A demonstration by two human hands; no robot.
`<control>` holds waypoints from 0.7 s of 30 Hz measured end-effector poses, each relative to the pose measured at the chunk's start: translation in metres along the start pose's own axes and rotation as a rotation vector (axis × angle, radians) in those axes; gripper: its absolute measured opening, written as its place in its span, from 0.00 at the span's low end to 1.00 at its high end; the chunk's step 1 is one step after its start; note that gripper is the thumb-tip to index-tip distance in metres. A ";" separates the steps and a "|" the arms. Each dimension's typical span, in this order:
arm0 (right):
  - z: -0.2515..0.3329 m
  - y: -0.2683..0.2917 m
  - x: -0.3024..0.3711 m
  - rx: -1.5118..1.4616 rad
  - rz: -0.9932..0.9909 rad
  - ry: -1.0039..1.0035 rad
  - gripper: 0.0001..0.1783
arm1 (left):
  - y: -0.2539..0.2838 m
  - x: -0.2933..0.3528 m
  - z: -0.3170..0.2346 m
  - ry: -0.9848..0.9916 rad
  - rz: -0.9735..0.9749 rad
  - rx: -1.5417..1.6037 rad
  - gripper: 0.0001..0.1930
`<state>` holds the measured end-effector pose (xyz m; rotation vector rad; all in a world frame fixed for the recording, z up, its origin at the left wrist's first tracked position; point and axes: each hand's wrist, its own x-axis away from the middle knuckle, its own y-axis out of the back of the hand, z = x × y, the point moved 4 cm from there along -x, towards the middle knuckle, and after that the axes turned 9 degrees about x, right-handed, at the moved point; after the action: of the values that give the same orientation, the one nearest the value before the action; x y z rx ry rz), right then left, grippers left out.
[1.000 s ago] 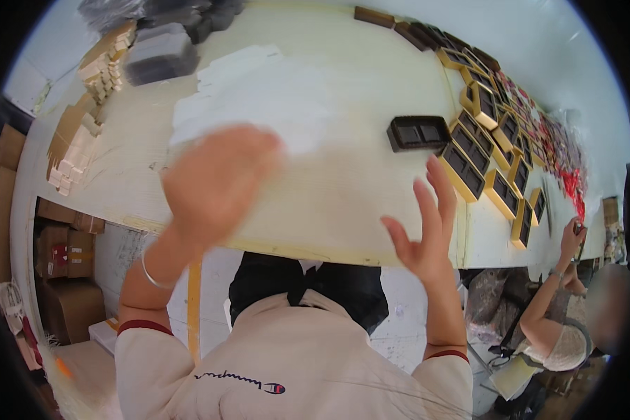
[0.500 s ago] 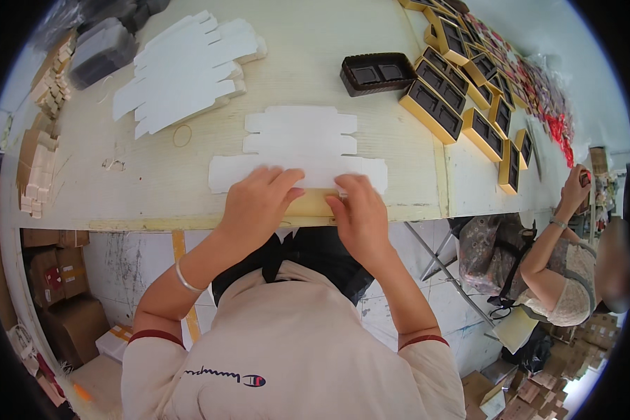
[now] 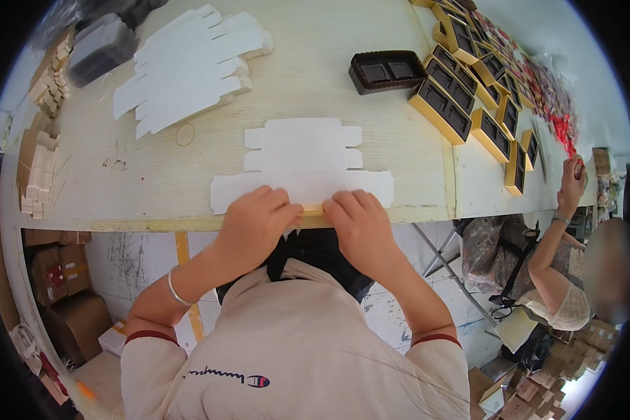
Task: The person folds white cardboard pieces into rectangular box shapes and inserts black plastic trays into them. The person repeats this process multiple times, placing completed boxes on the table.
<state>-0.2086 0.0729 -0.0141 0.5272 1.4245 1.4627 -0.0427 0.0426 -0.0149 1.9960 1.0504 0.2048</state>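
A flat white cardboard box blank [image 3: 297, 148] with side tabs lies in front of me at the table's near edge. My left hand [image 3: 257, 220] grips its near edge left of the middle, fingers curled and thumb tucked close. On the right of the middle, my right hand [image 3: 360, 220] pinches the same edge with bent fingers. A narrow gold strip [image 3: 312, 208] shows between the two hands. What the thumbs do under the edge is mostly hidden.
A pile of white blanks [image 3: 189, 66] lies at the far left, near dark plastic trays [image 3: 103, 50]. Gold boxes with dark inserts [image 3: 441, 108] and a loose brown tray [image 3: 386, 72] stand at the right. Another person's hand [image 3: 572, 185] is at the far right.
The blank has slid toward me, closer to the table's near edge. Both hands have come nearer too, and less of the gold strip shows between them.
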 end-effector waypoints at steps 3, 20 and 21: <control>-0.011 -0.003 -0.018 -0.097 0.139 -0.110 0.05 | 0.004 -0.016 0.007 -0.022 -0.004 -0.050 0.11; -0.003 0.006 0.032 0.043 0.004 0.250 0.21 | 0.027 -0.050 0.025 0.081 0.035 0.102 0.20; -0.003 0.004 0.030 0.066 -0.086 0.302 0.16 | 0.024 -0.055 0.024 0.064 0.059 0.105 0.19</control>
<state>-0.2252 0.0974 -0.0202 0.2883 1.7140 1.4745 -0.0513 -0.0198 0.0008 2.1287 1.0631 0.2512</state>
